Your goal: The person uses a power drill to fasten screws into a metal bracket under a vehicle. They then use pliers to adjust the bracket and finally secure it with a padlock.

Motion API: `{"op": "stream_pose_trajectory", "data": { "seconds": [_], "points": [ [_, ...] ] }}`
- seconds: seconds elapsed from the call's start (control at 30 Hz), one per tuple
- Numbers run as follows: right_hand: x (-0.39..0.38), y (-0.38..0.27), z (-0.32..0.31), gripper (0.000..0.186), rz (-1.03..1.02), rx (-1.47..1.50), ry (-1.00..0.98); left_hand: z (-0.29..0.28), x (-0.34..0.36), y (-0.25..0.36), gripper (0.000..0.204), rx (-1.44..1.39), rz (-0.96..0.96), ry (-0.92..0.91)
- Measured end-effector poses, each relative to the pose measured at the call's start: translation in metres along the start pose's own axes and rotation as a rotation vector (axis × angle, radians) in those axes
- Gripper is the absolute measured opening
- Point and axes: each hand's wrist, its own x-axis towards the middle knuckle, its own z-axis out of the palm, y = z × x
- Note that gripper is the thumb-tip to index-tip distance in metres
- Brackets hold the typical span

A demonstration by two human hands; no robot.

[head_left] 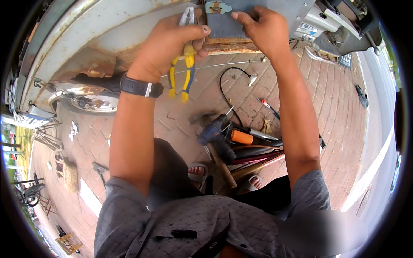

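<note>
My left hand (pixel 174 38) is closed around yellow-and-blue pliers (pixel 190 64), jaws pointing up and handles hanging down. The thumb lies across them near the pivot. To the right is a grey metal vehicle panel (pixel 245 26) bearing a small pale plate (pixel 218 7) with a rusty centre. My right hand (pixel 269 32) is at this panel, its fingers curled and the thumb tip just right of the plate. What those fingers pinch, if anything, is hidden.
Brick paving holds a blurred blue drill (pixel 211 130), a wooden-handled hammer (pixel 223 170), an orange-handled tool (pixel 241 136) and a black cable (pixel 221 81). A vehicle wheel (pixel 92 102) stands left under rusty bodywork. A woven basket (pixel 70 175) sits farther left.
</note>
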Motion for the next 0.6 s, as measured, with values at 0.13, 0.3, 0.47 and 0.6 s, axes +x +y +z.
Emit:
{"op": "stream_pose_trajectory", "data": {
  "seconds": [0.13, 0.3, 0.47, 0.6],
  "points": [
    [-0.013, 0.0, -0.001, 0.048, 0.07, 0.038, 0.001, 0.005, -0.005, 0.002, 0.026, 0.004, 0.02, 0.03],
    [-0.008, -0.016, 0.0, 0.046, 0.019, 0.001, 0.034, 0.008, -0.005, 0.004, 0.025, 0.026, 0.02, 0.061],
    [0.005, -0.016, 0.011, 0.044, -0.025, -0.107, 0.145, 0.01, -0.004, 0.005, 0.021, 0.008, -0.03, 0.066],
    [0.007, -0.016, 0.015, 0.042, -0.003, -0.079, 0.191, 0.009, -0.002, 0.002, 0.023, -0.04, -0.039, 0.04]
  ]
}}
